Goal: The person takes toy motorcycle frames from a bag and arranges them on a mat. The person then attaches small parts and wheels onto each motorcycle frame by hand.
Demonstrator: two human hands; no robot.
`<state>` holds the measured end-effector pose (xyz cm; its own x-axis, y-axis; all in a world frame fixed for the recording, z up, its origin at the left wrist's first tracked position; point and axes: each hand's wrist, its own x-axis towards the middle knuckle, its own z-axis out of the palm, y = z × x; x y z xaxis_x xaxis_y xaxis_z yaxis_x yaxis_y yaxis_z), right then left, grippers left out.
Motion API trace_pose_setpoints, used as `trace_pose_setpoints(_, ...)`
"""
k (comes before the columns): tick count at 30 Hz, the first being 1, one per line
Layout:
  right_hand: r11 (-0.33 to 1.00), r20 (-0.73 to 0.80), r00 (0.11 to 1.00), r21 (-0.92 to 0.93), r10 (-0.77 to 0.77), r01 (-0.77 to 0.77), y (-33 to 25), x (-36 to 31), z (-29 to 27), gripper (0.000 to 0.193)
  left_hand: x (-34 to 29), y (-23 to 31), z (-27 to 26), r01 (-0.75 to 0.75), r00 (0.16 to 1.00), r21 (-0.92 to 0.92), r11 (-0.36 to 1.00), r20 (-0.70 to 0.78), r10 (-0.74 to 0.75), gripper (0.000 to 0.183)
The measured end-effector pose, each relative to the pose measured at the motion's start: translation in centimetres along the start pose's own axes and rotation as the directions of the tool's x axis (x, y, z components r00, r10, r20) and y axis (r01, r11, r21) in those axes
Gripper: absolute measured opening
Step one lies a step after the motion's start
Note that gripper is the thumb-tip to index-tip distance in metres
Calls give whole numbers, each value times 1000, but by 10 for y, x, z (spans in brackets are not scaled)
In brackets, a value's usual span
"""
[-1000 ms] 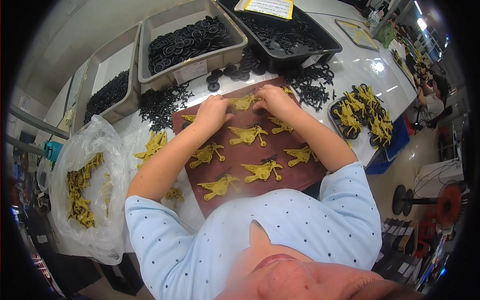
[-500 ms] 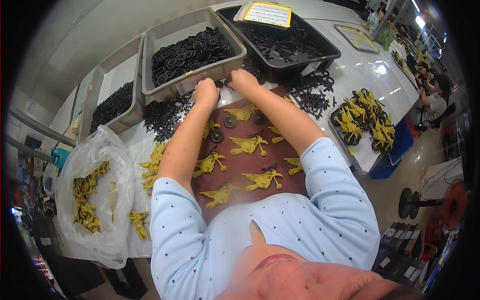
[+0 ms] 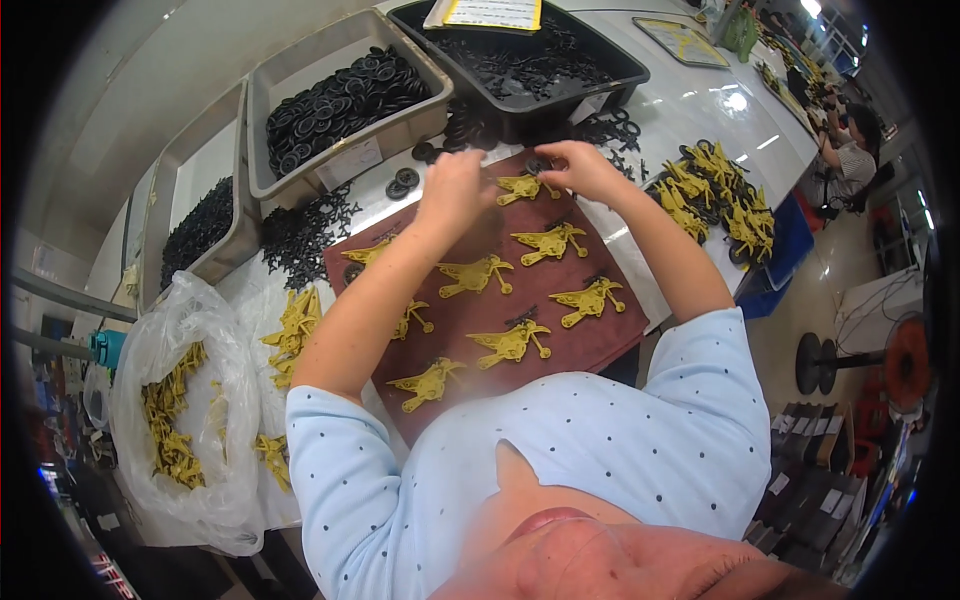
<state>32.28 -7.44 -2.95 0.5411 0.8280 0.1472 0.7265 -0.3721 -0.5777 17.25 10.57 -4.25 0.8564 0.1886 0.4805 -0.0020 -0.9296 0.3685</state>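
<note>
A: Nearest on the surface (image 3: 690, 95): dark red mat (image 3: 600, 335) carrying rows of yellow plastic parts (image 3: 510, 342). Clear bag (image 3: 190, 400) of more yellow parts at far left.

B: Noted. Left hand (image 3: 452, 190)?

A: Over the mat's far edge, fingers curled together; held item hidden, so cannot tell what is gripped.

B: Right hand (image 3: 580, 167)?

A: Just beside the left, fingertips pinched on a small black ring (image 3: 538, 165) at the farthest yellow part (image 3: 522, 186) (contact between ring and part unclear).

B: Beyond the mat?

A: Loose black rings (image 3: 405, 183) and black sprues (image 3: 300, 235) scattered. Farther: grey bin (image 3: 340, 100) of black rings, black bin (image 3: 520, 60) of black parts. Tray of yellow parts (image 3: 715, 195) at right.
</note>
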Motion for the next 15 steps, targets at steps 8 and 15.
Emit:
trace_pose_setpoints(8,994,-28,996,-75,82,-84,24,-40,15,50,-4,22,34,34,987,2,999,158,-34,37)
trace_pose_setpoints(15,983,-28,991,-128,129,-132,24,-35,23,43,-8,20,39,11,988,-14,1000,157,-9,35)
